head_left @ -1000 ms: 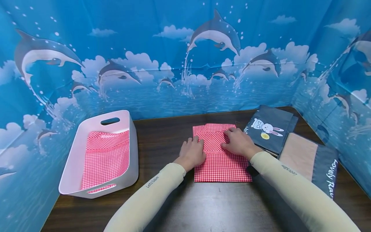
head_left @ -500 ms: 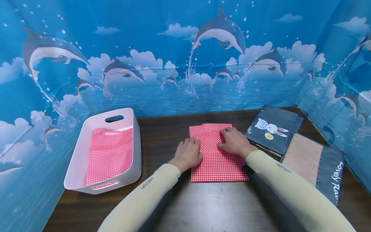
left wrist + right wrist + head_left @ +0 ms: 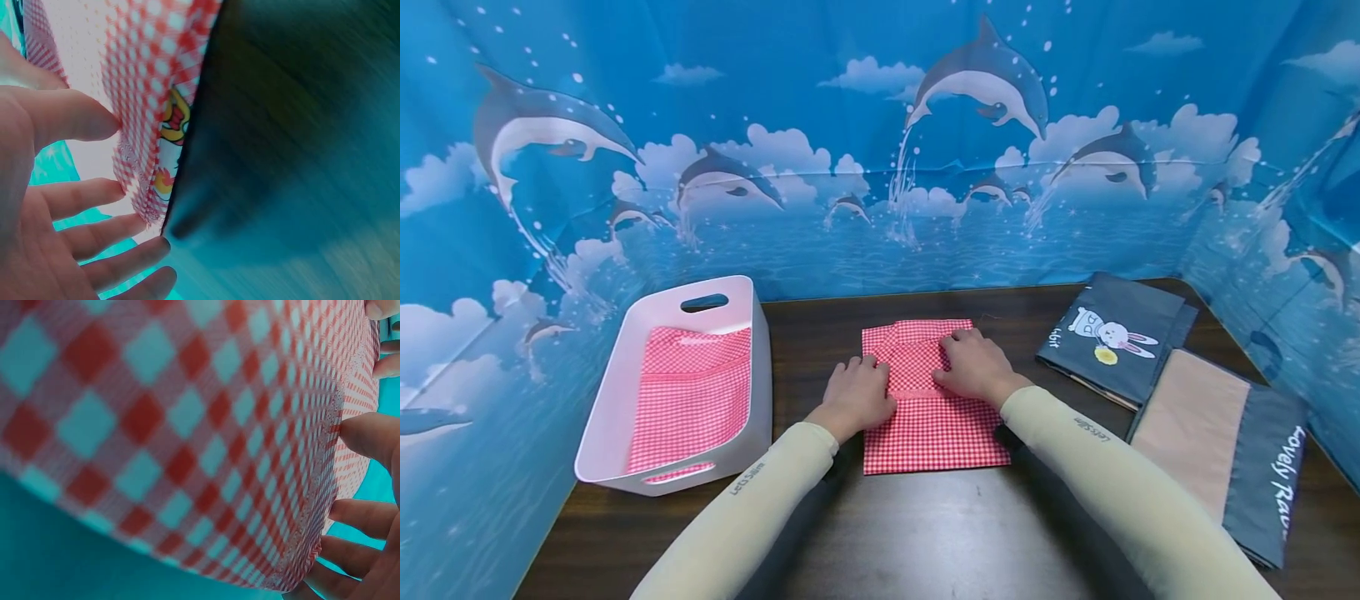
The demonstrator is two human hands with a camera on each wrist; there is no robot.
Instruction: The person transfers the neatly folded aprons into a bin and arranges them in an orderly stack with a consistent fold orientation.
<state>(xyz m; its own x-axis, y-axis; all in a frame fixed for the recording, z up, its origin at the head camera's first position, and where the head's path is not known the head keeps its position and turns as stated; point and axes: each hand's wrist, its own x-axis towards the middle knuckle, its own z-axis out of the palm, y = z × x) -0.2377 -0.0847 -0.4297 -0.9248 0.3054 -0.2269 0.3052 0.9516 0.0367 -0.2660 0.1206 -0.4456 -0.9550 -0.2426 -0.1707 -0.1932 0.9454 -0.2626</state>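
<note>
A folded red-and-white gingham cloth (image 3: 936, 433) lies flat on the table, with a stitched band across its middle. My left hand (image 3: 859, 395) rests on its left side, fingers extended and fingertips at the edge. In the left wrist view, a colourful cartoon print (image 3: 174, 119) shows along that edge of the cloth, next to the thumb and fingertips. On the cloth's upper right side lies my right hand (image 3: 976, 367), thumb and fingers spread. The right wrist view has the checks close up, with the right hand's fingertips (image 3: 347, 512) touching the cloth near the band.
To the left, a white plastic basket (image 3: 760, 383) with handle slots holds another piece of red gingham cloth (image 3: 692, 400). At right lie a folded dark cloth with a rabbit print (image 3: 1131, 308) and a beige-and-dark folded cloth with white lettering (image 3: 1198, 425). A dolphin-print curtain surrounds the dark table (image 3: 925, 533).
Both hands and the gingham cloth beneath them have slid left across the table, nearer the basket and away from the dark cloths. The head view has also turned slightly.
</note>
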